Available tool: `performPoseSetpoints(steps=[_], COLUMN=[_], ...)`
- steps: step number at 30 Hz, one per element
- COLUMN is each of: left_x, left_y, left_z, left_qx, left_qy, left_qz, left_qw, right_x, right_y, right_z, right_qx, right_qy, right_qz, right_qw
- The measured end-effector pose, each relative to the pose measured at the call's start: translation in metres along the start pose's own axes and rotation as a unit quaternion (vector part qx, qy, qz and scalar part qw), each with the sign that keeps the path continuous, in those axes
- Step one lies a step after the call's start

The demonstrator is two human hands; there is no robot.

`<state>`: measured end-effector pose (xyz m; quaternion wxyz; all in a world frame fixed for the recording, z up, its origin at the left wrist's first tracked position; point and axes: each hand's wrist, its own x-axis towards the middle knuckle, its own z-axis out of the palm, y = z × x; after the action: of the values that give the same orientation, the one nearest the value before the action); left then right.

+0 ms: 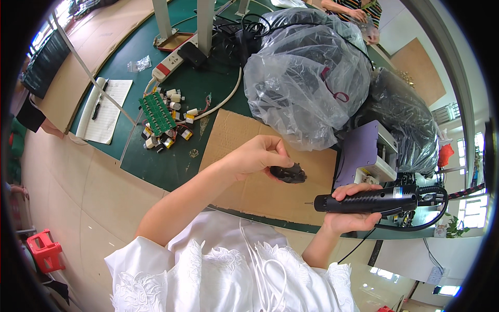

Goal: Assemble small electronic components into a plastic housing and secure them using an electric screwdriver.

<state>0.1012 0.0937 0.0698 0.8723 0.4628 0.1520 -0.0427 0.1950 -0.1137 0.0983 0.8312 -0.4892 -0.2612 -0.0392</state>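
My left hand (255, 156) pinches a small black plastic part (291, 173) above the cardboard sheet (228, 143). Its exact kind cannot be made out. In my right hand (349, 222) lies a black electric screwdriver (369, 201), held level, its thin bit pointing left toward the part but apart from it. A black cable loops from the tool's rear end. Just beyond the screwdriver stands a purple and white device (358, 151) with an open tray-like side.
Large clear plastic bags (306, 78) with dark contents fill the back. Green circuit boards (157, 114) with several small wired parts lie left, near a power strip (171, 62) and a notebook (112, 112). A co-worker (358, 15) stands at the far right. Metal posts rise from the table (156, 169).
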Motion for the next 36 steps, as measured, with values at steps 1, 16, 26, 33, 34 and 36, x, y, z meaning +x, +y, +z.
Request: performPoseSetpoints(steps=[1, 16, 26, 33, 34, 36], left_x=[0.001, -0.005, -0.003, -0.002, -0.002, -0.002], left_y=[0.0, -0.042, -0.053, -0.054, -0.054, -0.052], left_z=[0.0, -0.003, -0.004, -0.006, -0.005, -0.004], left_qx=[-0.001, 0.379, 0.523, 0.53, 0.531, 0.532], left_qy=[0.001, 0.093, 0.124, 0.123, 0.128, 0.124], left_qz=[-0.001, 0.204, 0.311, 0.278, 0.274, 0.274], left_qw=[1.0, 0.898, 0.784, 0.792, 0.791, 0.791], right_x=[0.0, 0.052, 0.089, 0.095, 0.096, 0.098], right_y=[0.001, -0.037, -0.036, -0.019, -0.019, -0.018], right_z=[0.0, -0.071, -0.116, -0.109, -0.109, -0.109], right_qx=[-0.006, -0.119, -0.185, -0.248, -0.248, -0.275], right_qy=[0.001, 0.183, 0.19, 0.152, 0.156, 0.152], right_qz=[0.002, -0.168, -0.232, -0.26, -0.262, -0.264], right_qw=[1.0, 0.961, 0.936, 0.921, 0.919, 0.912])
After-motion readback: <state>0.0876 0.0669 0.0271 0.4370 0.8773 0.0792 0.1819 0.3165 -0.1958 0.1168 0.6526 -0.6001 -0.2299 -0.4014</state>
